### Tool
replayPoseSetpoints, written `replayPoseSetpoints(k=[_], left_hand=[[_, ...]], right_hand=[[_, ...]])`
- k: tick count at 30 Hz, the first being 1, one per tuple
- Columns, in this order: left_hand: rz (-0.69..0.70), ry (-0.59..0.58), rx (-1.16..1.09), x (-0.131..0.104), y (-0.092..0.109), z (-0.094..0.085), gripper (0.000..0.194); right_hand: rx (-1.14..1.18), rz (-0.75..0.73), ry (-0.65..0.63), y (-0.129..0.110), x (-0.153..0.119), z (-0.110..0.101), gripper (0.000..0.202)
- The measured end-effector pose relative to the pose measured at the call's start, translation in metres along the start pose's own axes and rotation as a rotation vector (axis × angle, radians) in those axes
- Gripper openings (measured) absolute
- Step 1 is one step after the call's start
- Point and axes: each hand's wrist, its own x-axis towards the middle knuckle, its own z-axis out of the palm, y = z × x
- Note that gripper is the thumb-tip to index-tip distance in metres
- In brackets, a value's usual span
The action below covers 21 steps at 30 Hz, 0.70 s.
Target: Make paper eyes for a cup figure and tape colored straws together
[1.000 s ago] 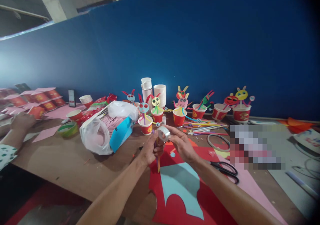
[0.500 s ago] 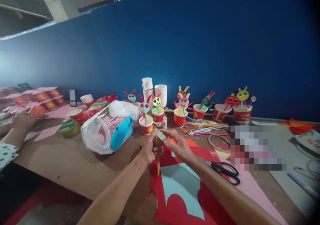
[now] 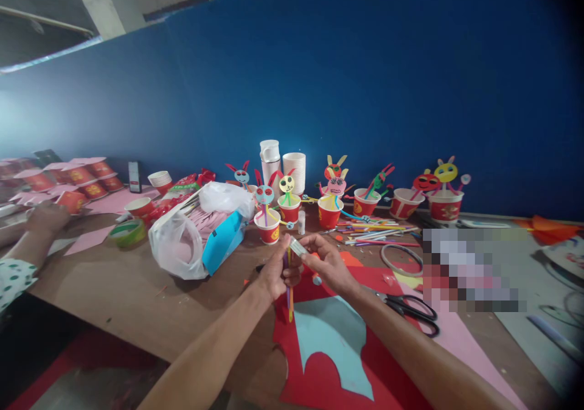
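Note:
My left hand [image 3: 277,273] is closed around a few thin purple and yellow straws [image 3: 290,306], whose lower ends hang below the fist. Between the thumb and fingers of my right hand [image 3: 329,264] is a small pale, translucent striped piece [image 3: 298,247]; its kind is unclear. That piece meets the left thumb at the top of the straws. Under both hands lie red paper [image 3: 401,373] and a cut light-blue sheet [image 3: 331,331]. Black-handled scissors [image 3: 410,309] rest by my right forearm. A paper cup with a blue rabbit-like figure [image 3: 264,194] stands just beyond my left hand.
More red cups with figures [image 3: 329,214] line the blue wall. Loose straws [image 3: 378,233], a tape roll [image 3: 401,260] and a small clear bottle [image 3: 302,222] lie behind my hands. A plastic bag [image 3: 176,252] sits left. Another person's hand [image 3: 48,221] is at far left.
My right fingers have curled in more around the pale piece, and the piece has turned slightly. My left hand still grips the straws in nearly the same place.

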Motion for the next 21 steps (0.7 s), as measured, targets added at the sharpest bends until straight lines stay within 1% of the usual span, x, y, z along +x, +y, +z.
replayPoseSetpoints(k=[6, 10, 14, 17, 19, 21], left_hand=[[0.111, 0.067, 0.08, 0.0, -0.005, 0.0, 0.045], [0.228, 0.07, 0.162, 0.0, -0.009, -0.001, 0.044], [0.323, 0.077, 0.238, 0.0, -0.012, -0.001, 0.042], [0.309, 0.055, 0.208, -0.001, -0.011, 0.0, 0.042], [0.233, 0.012, 0.13, -0.001, -0.009, 0.0, 0.045], [0.129, -0.026, 0.045, -0.001, -0.005, 0.0, 0.046]], right_hand=[[0.072, 0.023, 0.029, 0.001, -0.001, 0.004, 0.013], [0.177, 0.035, 0.024, 0.0, -0.001, 0.006, 0.012], [0.207, -0.003, 0.081, -0.003, 0.0, 0.006, 0.007], [0.206, -0.01, 0.075, -0.004, 0.0, 0.004, 0.006], [0.213, -0.018, 0.063, -0.003, 0.0, 0.002, 0.007], [0.221, -0.032, 0.08, -0.002, 0.001, 0.0, 0.008]])
